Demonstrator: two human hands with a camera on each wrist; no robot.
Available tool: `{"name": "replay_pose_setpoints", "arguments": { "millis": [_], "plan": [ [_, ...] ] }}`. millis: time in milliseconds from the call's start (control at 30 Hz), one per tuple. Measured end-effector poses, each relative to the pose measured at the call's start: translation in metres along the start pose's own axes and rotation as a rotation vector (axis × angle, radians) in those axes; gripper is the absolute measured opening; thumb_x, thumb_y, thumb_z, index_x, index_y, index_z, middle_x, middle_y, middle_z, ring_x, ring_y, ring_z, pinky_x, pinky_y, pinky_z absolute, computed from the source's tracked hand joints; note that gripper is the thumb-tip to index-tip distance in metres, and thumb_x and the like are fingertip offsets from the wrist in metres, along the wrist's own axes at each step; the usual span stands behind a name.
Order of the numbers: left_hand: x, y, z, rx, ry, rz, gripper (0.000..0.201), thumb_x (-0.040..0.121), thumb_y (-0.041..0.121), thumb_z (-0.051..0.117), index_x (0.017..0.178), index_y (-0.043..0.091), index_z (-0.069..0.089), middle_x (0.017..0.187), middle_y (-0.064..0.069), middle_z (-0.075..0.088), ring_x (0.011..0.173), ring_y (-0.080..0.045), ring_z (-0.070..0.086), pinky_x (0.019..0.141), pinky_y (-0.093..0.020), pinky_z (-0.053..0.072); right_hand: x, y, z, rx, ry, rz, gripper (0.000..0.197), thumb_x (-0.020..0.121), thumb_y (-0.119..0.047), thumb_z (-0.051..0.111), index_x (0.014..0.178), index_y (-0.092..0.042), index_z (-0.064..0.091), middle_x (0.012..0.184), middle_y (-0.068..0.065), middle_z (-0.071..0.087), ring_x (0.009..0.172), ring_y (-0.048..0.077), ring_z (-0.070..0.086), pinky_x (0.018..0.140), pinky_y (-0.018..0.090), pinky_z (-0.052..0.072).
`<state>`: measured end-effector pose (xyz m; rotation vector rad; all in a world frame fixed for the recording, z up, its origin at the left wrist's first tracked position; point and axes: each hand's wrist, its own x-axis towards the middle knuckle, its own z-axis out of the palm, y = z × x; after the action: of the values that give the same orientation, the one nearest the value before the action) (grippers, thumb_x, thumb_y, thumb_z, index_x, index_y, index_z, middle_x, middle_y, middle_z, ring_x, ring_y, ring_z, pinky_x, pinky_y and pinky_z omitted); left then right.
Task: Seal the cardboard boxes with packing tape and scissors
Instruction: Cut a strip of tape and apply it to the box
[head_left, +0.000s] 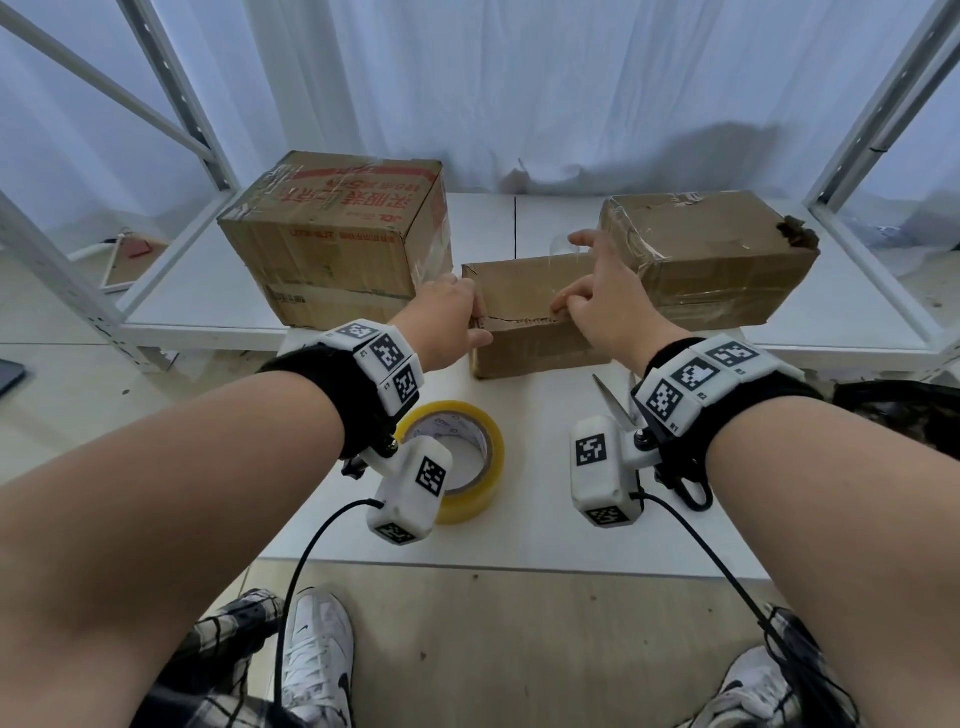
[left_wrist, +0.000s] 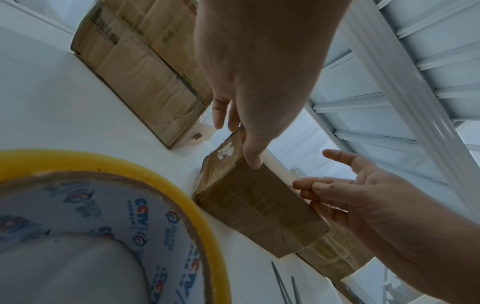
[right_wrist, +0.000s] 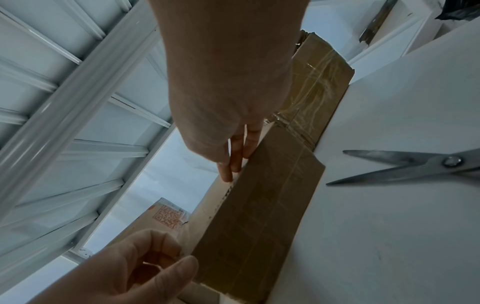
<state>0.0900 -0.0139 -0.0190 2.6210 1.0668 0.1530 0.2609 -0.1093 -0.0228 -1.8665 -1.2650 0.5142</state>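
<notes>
A: Nearest to the person, what lies on the table (head_left: 519, 540)?

B: The tape roll (head_left: 457, 457), flat, just under the left wrist. The scissors (head_left: 615, 405) lie to its right with blades apart, partly hidden under the right wrist. No hand touches either one.

A: And beyond them?

B: The small box (head_left: 524, 312), in the middle of the table, between the two hands. The left hand (head_left: 449, 322) holds its left end: the thumb lies on the near face, and the fingers curl around the end, as the right wrist view shows. The right hand (head_left: 597, 306) rests on the top, with fingertips bent down onto the seam and the other fingers stretched toward the far edge. It grips nothing; it only presses.

A: How do you think the box will handle?

B: I judge it light and rather soft. The cardboard looks worn, the near top edge is ragged, and old clear tape covers it (so the surface may be slippery). I would hold it at the ends or corners, where it is stiffest, and press the flaps flat near the seam, not in the middle of a panel.

A: And farther back?

B: Two bigger boxes. The left box (head_left: 337, 234) has red print, and the right box (head_left: 711, 249) is wrinkled with tape and torn at one corner. Both stand behind the small box, well apart from each other.
</notes>
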Motion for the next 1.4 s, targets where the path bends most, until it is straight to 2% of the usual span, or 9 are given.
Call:
{"name": "replay_pose_setpoints", "arguments": {
  "millis": [133, 267, 367, 533, 733, 967, 1133, 1300, 1400],
  "plan": [
    [-0.001, 0.003, 0.001, -0.076, 0.009, 0.016, 0.017, 0.091, 0.019, 0.063, 0.096, 0.016, 0.047, 0.106, -0.003, 0.048, 0.096, -0.018, 0.047, 0.085, -0.029, 0.04, -0.002, 0.002, -0.001, 0.006, -0.019, -0.008, 0.061, 0.09, 0.002, 0.052, 0.141, -0.023, 0.027, 0.086, 0.005, 0.069, 0.088, 0.014, 0.065, 0.083, 0.028, 0.049],
    [-0.004, 0.001, 0.002, -0.239, 0.008, 0.045, 0.013, 0.092, 0.018, 0.062, 0.102, 0.012, 0.057, 0.093, 0.0, 0.056, 0.081, -0.013, 0.051, 0.072, -0.021, 0.038, -0.003, 0.002, -0.001, -0.004, -0.025, -0.019, 0.068, 0.088, -0.003, 0.062, 0.142, -0.023, 0.026, 0.089, 0.009, 0.068, 0.086, 0.014, 0.064, 0.088, 0.029, 0.05],
    [-0.005, 0.0, 0.0, -0.363, 0.011, 0.028, 0.011, 0.093, 0.02, 0.062, 0.094, 0.009, 0.062, 0.083, 0.002, 0.054, 0.074, -0.012, 0.049, 0.067, -0.018, 0.04, -0.006, 0.0, -0.002, 0.003, -0.064, -0.02, 0.075, 0.085, -0.005, 0.066, 0.143, -0.024, 0.023, 0.089, 0.011, 0.067, 0.079, 0.012, 0.061, 0.082, 0.025, 0.048],
    [-0.005, -0.004, 0.004, -0.556, -0.005, -0.133, 0.016, 0.092, 0.027, 0.063, 0.085, 0.013, 0.06, 0.083, -0.003, 0.061, 0.072, -0.013, 0.057, 0.078, -0.03, 0.052, -0.009, -0.008, 0.002, -0.035, -0.126, 0.017, 0.081, 0.083, -0.008, 0.071, 0.144, -0.023, 0.02, 0.087, 0.009, 0.064, 0.078, 0.014, 0.06, 0.078, 0.025, 0.048],
    [0.001, 0.0, 0.002, -0.652, 0.031, -0.285, 0.019, 0.087, 0.025, 0.07, 0.075, 0.012, 0.065, 0.076, -0.003, 0.064, 0.066, -0.009, 0.059, 0.074, -0.022, 0.056, -0.005, -0.017, 0.015, -0.116, -0.048, 0.099, 0.084, 0.082, -0.014, 0.073, 0.144, -0.023, 0.017, 0.101, 0.009, 0.06, 0.088, 0.019, 0.06, 0.088, 0.034, 0.051],
    [0.007, 0.002, 0.006, -0.6, 0.051, -0.392, 0.032, 0.084, 0.029, 0.073, 0.097, -0.001, 0.07, 0.086, -0.01, 0.067, 0.065, -0.011, 0.06, 0.074, -0.024, 0.056, -0.007, -0.021, 0.026, -0.085, 0.041, 0.165, 0.094, 0.081, -0.019, 0.075, 0.148, -0.023, 0.009, 0.115, 0.014, 0.058, 0.105, 0.029, 0.06, 0.095, 0.042, 0.049],
    [0.011, 0.003, 0.008, -0.607, 0.028, -0.449, 0.037, 0.084, 0.027, 0.073, 0.104, -0.003, 0.066, 0.099, -0.015, 0.068, 0.075, -0.017, 0.063, 0.078, -0.028, 0.058, -0.01, -0.026, 0.026, -0.107, 0.036, 0.189, 0.095, 0.083, -0.019, 0.074, 0.149, -0.022, 0.006, 0.138, 0.016, 0.047, 0.122, 0.03, 0.051, 0.099, 0.037, 0.043],
    [0.01, 0.002, 0.009, -0.615, 0.026, -0.457, 0.037, 0.084, 0.029, 0.073, 0.102, -0.003, 0.066, 0.093, -0.014, 0.069, 0.072, -0.017, 0.064, 0.082, -0.032, 0.058, -0.01, -0.026, 0.028, -0.111, 0.03, 0.207, 0.095, 0.084, -0.019, 0.073, 0.15, -0.021, 0.004, 0.137, 0.017, 0.048, 0.121, 0.03, 0.052, 0.098, 0.037, 0.043],
    [0.004, -0.001, 0.009, -0.671, 0.043, -0.447, 0.035, 0.083, 0.033, 0.073, 0.093, -0.001, 0.069, 0.087, -0.013, 0.07, 0.076, -0.02, 0.066, 0.086, -0.036, 0.057, -0.007, -0.023, 0.03, -0.1, 0.047, 0.209, 0.095, 0.084, -0.019, 0.072, 0.15, -0.022, 0.004, 0.125, 0.019, 0.057, 0.112, 0.03, 0.058, 0.099, 0.039, 0.046]
  ]
}}
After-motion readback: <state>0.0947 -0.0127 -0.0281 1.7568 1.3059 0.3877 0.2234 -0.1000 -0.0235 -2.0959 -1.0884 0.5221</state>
